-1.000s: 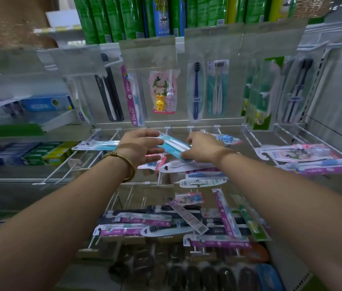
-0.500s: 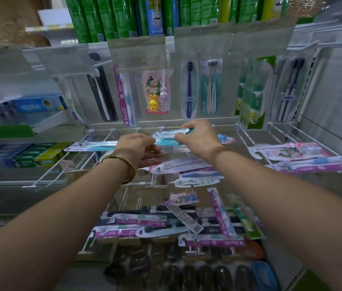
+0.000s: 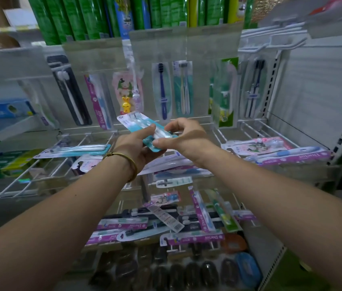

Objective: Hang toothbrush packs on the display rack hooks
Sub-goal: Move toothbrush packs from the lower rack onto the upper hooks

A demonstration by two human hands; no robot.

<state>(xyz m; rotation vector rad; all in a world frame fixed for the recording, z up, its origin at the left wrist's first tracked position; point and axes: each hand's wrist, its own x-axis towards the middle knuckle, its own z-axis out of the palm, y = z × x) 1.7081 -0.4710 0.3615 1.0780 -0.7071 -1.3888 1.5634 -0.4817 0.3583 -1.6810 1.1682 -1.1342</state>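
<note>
**One pack in hand, not yet hung; much of the rack already filled**

At the far left of the rack [image 3: 313, 97], some white hooks [image 3: 22, 177] are seen bare. Just beside them a left pack [image 3: 75, 150] in teal is already lying along its hook. This side is judged to be only partly stocked.

Toward the middle, the left hand [image 3: 136, 148], with a bracelet [image 3: 132, 164] at the wrist, is placed under the pack [image 3: 136, 122]. Its grip is closed on this pack: the palm and curled fingers support it from below and one finger is laid over the top. The pack is held in the air, tilted, in front of the middle hooks and apart from them. Its upper end is turned up and away from the person, but the hanging hole cannot be made out. Behind it the top row [image 3: 161, 91] of hanging packs is seen full across the width.

The near end of the same pack is pinched by the right hand [image 3: 186, 137] between thumb and fingers, so this grip is also closed on it. The step in hand is judged to be the turning of the pack before it is slid onto a hook.

At the right, two right packs [image 3: 281, 152] are already set on their hooks. Below the arms, lower packs [image 3: 197, 238] are lying loosely and crossed over each other, and it is supposed that these are left to be sorted and hung. The task is therefore estimated as well begun but far from finished.
</note>
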